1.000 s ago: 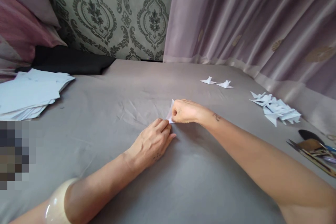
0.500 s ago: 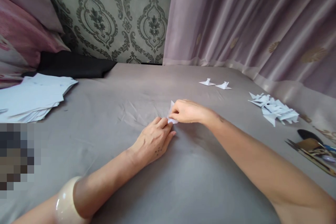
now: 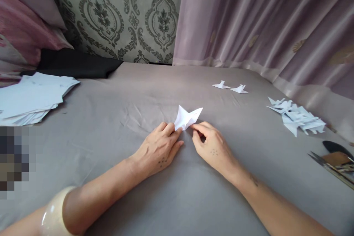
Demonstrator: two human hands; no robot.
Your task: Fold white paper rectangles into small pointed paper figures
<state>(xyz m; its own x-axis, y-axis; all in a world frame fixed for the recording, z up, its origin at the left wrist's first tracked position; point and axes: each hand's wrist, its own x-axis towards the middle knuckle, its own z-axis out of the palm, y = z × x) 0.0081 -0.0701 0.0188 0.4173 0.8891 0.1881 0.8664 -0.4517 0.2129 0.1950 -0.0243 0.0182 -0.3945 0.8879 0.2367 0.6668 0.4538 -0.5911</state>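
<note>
A second ago the right hand (image 3: 212, 143) lay over the folded paper (image 3: 184, 118), leaving little more than a sliver of it in sight; now that hand has drawn back toward the near side, and two raised white points stand spread apart, one to the left and one to the right. The left hand (image 3: 160, 147) has kept almost the same place. Its grip is unclosed: the fingers lie on the paper's near left corner, with the thumb apart from them. The right hand's forefinger meets the paper's near right edge, its thumb just below; whether that grip pinches the paper, I cannot tell. The paper rests around the middle of the grey bedsheet (image 3: 166, 199).

Counted: one paper between the hands, two small folded figures (image 3: 240, 89) side by side toward the far edge, one heap of folded pieces (image 3: 297, 116) near the right edge, one stack of sheets (image 3: 35, 96) by the left edge, one black cloth (image 3: 80, 62) at the far left corner, one pale bangle (image 3: 54, 212) on the left arm.

The heaped pieces overlap too much to number, as do the stacked sheets, which the frame also cuts off. The tools (image 3: 339, 166) at the right are cropped and hard to make out. Fingers hide the paper's near left corner; a pixelated patch (image 3: 13, 158) covers something at lower left.
</note>
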